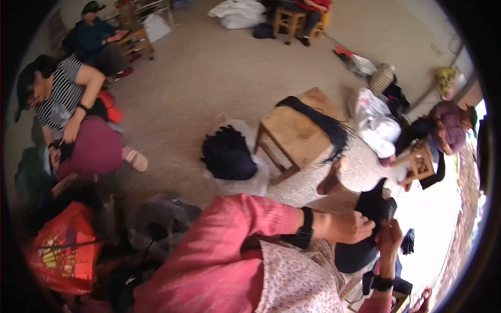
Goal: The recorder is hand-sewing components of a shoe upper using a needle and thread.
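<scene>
Black cloth (370, 202) beneath left hand (344, 227), right hand (389, 239) beside, each grip unclear, plastic bag (261, 177) holding black bundle (229, 152)

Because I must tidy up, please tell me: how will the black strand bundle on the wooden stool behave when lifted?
The black strand bundle is probably floppy: it droops over the edge of the wooden stool. It may also spread or tangle, since its strands fan apart.

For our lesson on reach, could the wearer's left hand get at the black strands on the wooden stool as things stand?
Probably, with a stretch: the black strands lie uncovered on the wooden stool, but the left hand must leave the black material.
</scene>
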The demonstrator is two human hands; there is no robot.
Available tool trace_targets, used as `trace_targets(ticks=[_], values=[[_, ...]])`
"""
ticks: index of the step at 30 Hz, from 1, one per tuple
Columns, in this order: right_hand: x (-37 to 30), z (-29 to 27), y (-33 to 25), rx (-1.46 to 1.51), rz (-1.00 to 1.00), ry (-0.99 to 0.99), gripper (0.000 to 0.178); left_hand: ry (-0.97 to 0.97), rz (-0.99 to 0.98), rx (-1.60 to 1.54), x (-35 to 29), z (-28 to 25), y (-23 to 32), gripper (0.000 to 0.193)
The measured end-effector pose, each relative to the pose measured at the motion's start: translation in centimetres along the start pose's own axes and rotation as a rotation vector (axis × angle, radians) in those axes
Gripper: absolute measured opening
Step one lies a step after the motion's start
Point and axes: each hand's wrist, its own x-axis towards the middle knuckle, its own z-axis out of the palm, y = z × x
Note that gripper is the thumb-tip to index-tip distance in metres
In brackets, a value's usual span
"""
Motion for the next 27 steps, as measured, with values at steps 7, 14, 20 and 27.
trace_targets(ticks=[7,14,20,27], values=[[-0.9,0.2,-0.6,0.056,0.035,-0.036,0.01,-0.174,-0.155,-0.257,1.0,-0.4,0.9,0.01],[-1.5,0.6,-1.1,0.064,0.047,-0.023,0.012,-0.292,-0.356,-0.614,1.1,-1.8,3.3,0.012],[-0.7,-3.1,-1.5,0.346,0.106,-0.101,0.016,-0.195,-0.546,-0.967,3.0,-1.6,-0.1,0.019],[0.2,-8.3,-3.6,0.631,0.097,0.108,0.02,-0.128,0.084,-0.8,3.3,-1.5,2.0,0.015]])
